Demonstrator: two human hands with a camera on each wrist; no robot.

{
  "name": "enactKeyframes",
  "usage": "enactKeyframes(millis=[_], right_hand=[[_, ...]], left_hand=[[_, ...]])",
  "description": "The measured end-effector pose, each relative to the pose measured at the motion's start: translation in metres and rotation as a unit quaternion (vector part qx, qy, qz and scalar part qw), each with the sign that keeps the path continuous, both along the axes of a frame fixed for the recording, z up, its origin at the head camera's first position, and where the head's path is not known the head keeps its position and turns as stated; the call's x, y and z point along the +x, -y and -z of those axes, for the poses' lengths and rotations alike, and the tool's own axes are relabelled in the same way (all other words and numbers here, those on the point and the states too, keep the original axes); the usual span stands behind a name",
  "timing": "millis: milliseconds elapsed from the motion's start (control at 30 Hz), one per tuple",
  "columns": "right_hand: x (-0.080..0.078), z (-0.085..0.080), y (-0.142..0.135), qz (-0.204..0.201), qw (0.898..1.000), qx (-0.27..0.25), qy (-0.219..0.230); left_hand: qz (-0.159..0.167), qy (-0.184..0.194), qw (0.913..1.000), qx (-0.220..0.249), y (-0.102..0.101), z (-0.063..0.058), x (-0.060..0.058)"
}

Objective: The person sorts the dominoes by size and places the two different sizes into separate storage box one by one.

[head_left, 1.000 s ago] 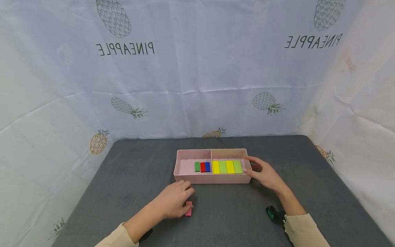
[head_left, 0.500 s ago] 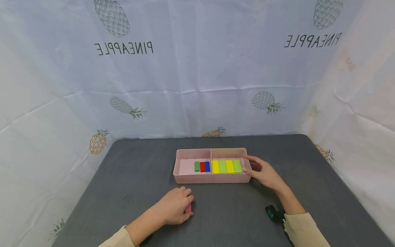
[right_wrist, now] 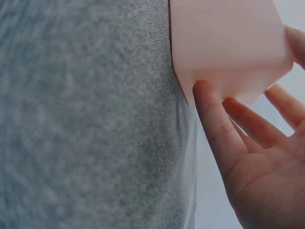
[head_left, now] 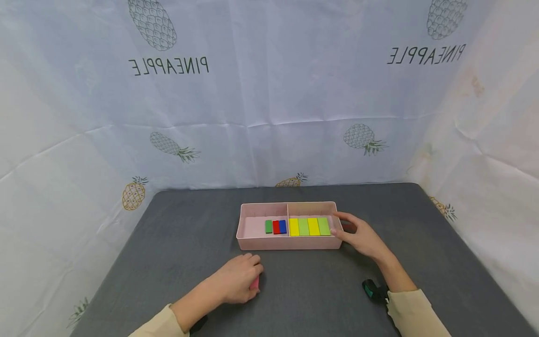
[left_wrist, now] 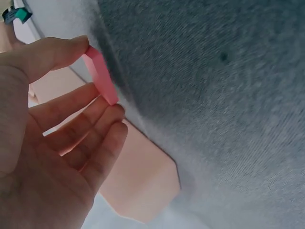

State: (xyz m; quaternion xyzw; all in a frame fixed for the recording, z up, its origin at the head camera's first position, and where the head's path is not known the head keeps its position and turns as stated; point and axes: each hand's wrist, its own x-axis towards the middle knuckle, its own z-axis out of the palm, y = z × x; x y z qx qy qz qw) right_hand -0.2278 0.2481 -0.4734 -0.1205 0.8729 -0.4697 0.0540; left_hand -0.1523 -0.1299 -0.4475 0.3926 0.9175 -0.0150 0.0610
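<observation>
My left hand [head_left: 237, 280] pinches a small pink block [left_wrist: 101, 76] between thumb and fingertips, in front of the box. In the left wrist view the block is held at a slant, with the thumb at one end and fingertips near the other. My right hand [head_left: 361, 236] holds the right end of a pink two-compartment box [head_left: 269, 244], thumb and index finger at its rim. In the right wrist view other fingertips touch the outside of its end wall [right_wrist: 233, 47].
In the box's left compartment lie a green block [head_left: 268, 227], a red block [head_left: 276, 227] and a blue block [head_left: 282, 227]. Several yellow and light green blocks [head_left: 303, 227] line the right one. The dark grey table [head_left: 189, 224] meets a pineapple-print cloth [head_left: 252, 93] behind.
My left hand has drawn slightly toward me, closed its fingers on the pink block, and shifted a little left with it. My right hand stays at the box.
</observation>
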Motion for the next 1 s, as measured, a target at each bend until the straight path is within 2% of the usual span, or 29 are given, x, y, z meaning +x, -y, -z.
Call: enactKeyframes(millis=[467, 800, 1000], right_hand=[[0.001, 0.000, 0.000, -0.005, 1.000, -0.005, -0.002], [0.001, -0.001, 0.000, -0.002, 1.000, -0.002, 0.005], [0.003, -0.003, 0.001, 0.002, 1.000, -0.001, 0.008]], left_hand=[[-0.005, -0.054, 0.9971, 0.052, -0.003, -0.017, -0.011], [-0.035, -0.046, 0.9932, 0.101, -0.009, -0.031, -0.015], [-0.044, -0.061, 0.9906, 0.114, -0.011, -0.038, -0.020]])
